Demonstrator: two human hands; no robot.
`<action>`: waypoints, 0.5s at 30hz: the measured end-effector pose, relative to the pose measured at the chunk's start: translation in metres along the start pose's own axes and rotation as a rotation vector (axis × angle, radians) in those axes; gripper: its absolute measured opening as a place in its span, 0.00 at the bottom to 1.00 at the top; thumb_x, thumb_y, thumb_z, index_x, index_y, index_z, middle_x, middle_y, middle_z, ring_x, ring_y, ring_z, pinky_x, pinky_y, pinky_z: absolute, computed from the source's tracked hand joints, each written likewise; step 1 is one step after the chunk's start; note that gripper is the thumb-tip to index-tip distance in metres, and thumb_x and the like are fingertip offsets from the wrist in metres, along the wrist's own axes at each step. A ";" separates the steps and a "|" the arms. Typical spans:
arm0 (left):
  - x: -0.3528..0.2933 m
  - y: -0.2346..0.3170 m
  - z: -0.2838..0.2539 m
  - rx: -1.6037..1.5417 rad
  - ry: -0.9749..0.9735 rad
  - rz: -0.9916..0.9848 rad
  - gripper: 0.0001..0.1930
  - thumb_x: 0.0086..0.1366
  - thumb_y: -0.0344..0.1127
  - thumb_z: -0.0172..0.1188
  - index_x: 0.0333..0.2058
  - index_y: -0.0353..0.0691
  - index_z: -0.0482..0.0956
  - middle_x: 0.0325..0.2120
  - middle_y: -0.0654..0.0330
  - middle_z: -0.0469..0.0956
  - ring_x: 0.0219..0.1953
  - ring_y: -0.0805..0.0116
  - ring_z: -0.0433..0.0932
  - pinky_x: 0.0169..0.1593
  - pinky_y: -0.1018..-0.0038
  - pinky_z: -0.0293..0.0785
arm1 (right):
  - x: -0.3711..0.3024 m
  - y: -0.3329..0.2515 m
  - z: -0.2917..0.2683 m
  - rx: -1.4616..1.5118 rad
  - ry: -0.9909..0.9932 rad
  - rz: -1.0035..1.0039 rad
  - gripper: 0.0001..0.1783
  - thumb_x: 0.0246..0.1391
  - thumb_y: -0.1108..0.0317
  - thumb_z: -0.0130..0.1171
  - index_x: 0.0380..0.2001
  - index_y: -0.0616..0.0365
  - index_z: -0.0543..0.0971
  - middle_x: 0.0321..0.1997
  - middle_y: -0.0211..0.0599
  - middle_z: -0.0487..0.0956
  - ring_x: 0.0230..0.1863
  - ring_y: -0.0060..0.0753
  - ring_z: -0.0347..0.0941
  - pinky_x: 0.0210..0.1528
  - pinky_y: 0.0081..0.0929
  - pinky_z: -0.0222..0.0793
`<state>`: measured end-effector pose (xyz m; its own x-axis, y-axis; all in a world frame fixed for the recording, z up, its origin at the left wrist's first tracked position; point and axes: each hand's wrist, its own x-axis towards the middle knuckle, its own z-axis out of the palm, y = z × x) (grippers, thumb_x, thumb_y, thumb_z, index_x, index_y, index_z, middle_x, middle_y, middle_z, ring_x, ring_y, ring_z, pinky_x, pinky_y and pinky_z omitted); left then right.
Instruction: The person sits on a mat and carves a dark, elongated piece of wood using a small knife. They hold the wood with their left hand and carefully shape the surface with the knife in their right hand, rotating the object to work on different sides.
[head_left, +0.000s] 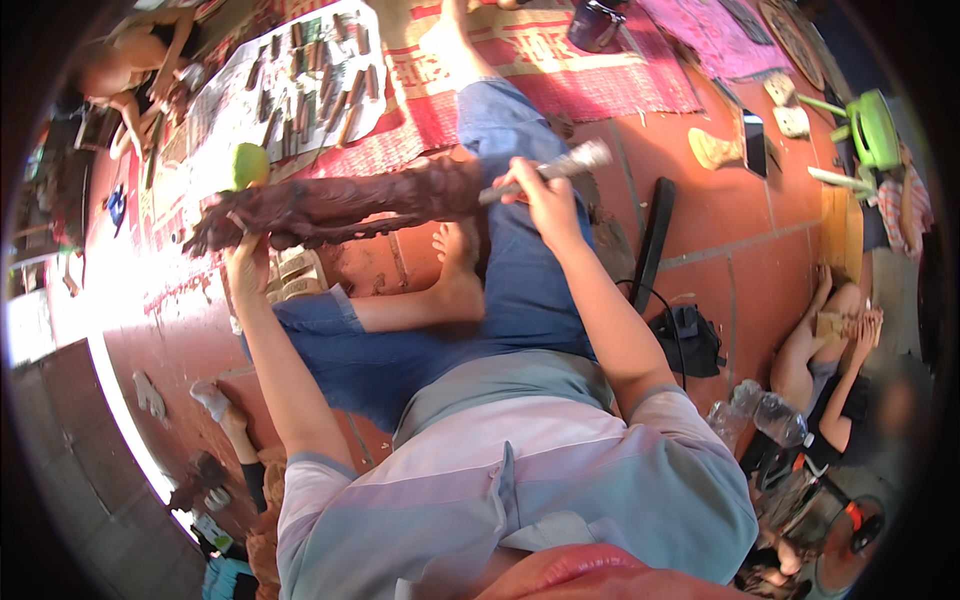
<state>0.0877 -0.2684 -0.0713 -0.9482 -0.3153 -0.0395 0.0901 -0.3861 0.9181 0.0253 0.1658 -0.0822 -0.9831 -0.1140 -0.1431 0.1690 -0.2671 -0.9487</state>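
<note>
A long, dark reddish-brown carved wooden figure [375, 205] lies across in front of me, over my legs. My left hand [248, 265] is closed around the underside of its left end. My right hand [547, 208] grips a chisel-like tool [580, 160] with a thick, pale outer end. The tool's slim grey end meets the carving's right end; whether it touches the wood I cannot tell. Beyond the figure's left part sits a yellow-green round thing [249, 165]. Many slim carving tools [320, 85] lie spread on a white cloth [222, 125].
A red patterned mat [430, 110] lies ahead on the tiled floor. To the right are a long black bar [655, 235], a black bag [690, 340], a phone [754, 145], a green plastic chair [872, 130] and clear bottles [780, 418]. Other people sit far left and at right.
</note>
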 end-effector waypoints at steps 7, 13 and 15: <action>-0.030 -0.006 -0.005 -0.296 -0.053 0.103 0.26 0.55 0.42 0.61 0.53 0.50 0.67 0.51 0.59 0.68 0.53 0.59 0.66 0.58 0.58 0.59 | 0.037 0.024 0.019 -0.283 -0.103 0.161 0.26 0.59 0.53 0.45 0.19 0.64 0.77 0.19 0.37 0.77 0.22 0.27 0.73 0.29 0.25 0.69; -0.032 -0.005 0.005 -0.282 0.113 0.046 0.23 0.57 0.47 0.56 0.50 0.48 0.68 0.50 0.57 0.69 0.53 0.56 0.66 0.57 0.56 0.59 | 0.133 0.127 -0.012 -0.359 -0.380 -0.109 0.15 0.57 0.68 0.46 0.45 0.62 0.71 0.20 0.21 0.65 0.19 0.14 0.61 0.21 0.15 0.59; -0.034 -0.003 0.008 -0.294 0.129 0.031 0.21 0.58 0.47 0.55 0.48 0.48 0.68 0.49 0.57 0.69 0.53 0.55 0.66 0.54 0.56 0.61 | 0.156 0.150 -0.021 -0.347 -0.524 -0.039 0.12 0.50 0.69 0.48 0.38 0.59 0.72 0.22 0.24 0.67 0.22 0.21 0.64 0.24 0.19 0.62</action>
<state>0.1177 -0.2494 -0.0700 -0.8990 -0.4306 -0.0801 0.2204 -0.6029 0.7668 -0.1046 0.1282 -0.2528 -0.8086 -0.5874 -0.0331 0.0152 0.0354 -0.9993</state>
